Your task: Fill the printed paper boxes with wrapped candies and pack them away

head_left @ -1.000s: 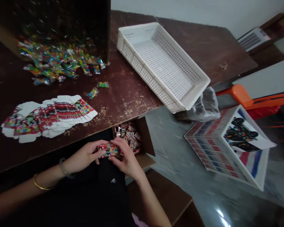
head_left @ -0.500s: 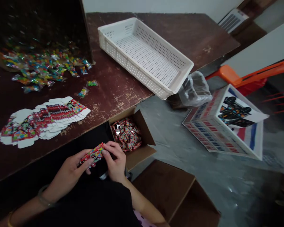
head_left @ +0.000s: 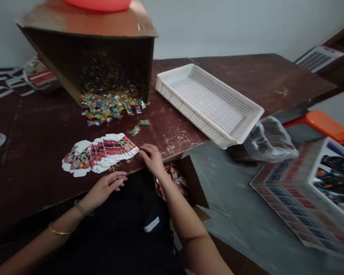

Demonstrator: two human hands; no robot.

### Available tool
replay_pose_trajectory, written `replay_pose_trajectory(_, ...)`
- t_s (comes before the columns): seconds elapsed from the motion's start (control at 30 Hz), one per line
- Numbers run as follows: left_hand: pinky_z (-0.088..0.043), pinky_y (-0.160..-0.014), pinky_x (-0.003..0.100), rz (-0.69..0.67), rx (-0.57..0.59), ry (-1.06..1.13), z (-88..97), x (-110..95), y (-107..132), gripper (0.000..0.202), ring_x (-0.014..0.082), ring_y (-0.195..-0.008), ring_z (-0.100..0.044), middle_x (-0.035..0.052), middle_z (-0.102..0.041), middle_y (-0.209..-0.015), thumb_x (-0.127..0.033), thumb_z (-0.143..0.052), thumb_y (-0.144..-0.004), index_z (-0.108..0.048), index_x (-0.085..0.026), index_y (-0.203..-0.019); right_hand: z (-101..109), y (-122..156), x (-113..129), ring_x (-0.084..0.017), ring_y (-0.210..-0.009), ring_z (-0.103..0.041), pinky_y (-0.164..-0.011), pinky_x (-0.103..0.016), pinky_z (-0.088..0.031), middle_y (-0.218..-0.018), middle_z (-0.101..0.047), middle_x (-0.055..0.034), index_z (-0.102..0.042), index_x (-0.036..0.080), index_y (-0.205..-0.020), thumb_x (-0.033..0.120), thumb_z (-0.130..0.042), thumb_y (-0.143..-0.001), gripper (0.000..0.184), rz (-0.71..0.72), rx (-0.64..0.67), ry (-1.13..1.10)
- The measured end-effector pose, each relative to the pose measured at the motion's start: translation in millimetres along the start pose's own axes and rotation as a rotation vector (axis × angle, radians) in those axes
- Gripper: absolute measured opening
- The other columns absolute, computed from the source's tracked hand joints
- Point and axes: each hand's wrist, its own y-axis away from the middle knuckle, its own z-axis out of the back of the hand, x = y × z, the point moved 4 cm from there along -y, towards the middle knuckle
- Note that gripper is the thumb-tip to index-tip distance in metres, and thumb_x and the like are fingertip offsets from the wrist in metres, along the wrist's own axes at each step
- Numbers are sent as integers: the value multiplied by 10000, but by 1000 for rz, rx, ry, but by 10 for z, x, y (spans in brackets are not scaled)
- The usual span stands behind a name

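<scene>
On the bench (head_left: 34, 164), left of centre, fanned flat cartons (head_left: 104, 152) lay, print too blurred to read. Apart, the left hand (head_left: 104, 187) hung empty and the right hand (head_left: 154, 160) sat at their right end, grip unclear. A white clothing label (head_left: 151, 224) was illegible.

Many things here are cut by the edges, covered, or not sharp.
Only the lower part of a red object (head_left: 100, 4) is seen on the large carton (head_left: 86, 21), whose deep inside is too dark for counting the candy packets (head_left: 111, 102). The lettering on the printed cards (head_left: 100, 154) is too small to read, and I cannot tell whether the right grip (head_left: 153, 160) touches their end. The right forearm (head_left: 179, 206) covers part of the red packets (head_left: 176, 177) in the lower box (head_left: 192, 179). The white label (head_left: 151, 224) is unreadable; the striped crate (head_left: 292, 198) is blurred and, like the orange chair (head_left: 329, 124), cut at right.
</scene>
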Motion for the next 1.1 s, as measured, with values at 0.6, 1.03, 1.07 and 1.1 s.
replay_pose_trajectory(0.6, -481, -924, 418, -49, -30, 464, 289, -148, 1, 437, 280, -993, -655, 74, -750, -1011, -395, -696, -753, -640, -165, -1120, -255, 328, 1163, -271, -1216, -432, -1053, -481, -261, -1289, -551, -86, -623, 288, -1170, 282, -597, -881, 290, 295, 116, 30)
replay_pose_trajectory(1.03, -471, -569, 275, -51, 186, 172, 134, -154, 196, 207, 164, -577, -600, 16, -675, -631, -335, -731, -711, -643, -147, -716, -148, 270, 1173, -159, -932, -604, -888, -307, -472, -932, -630, -12, -651, 185, -798, 305, -638, -861, 136, 180, 800, -481)
replay_pose_trajectory(1.07, -461, -556, 267, -92, 51, 84, 156, -121, 176, 229, 157, -561, -582, -4, -647, -597, -363, -707, -740, -626, -155, -687, -150, 286, 1123, -151, -891, -602, -859, -298, -477, -910, -627, -7, -646, 195, -875, 298, -628, -866, 105, 111, 711, -489)
replay_pose_trajectory(1.1, -463, -561, 267, -119, -72, 32, 168, -81, 169, 247, 160, -570, -580, -11, -632, -589, -387, -678, -769, -619, -160, -689, -164, 323, 1070, -142, -848, -600, -823, -286, -483, -902, -627, -3, -623, 209, -985, 291, -617, -871, 141, 32, 613, -503)
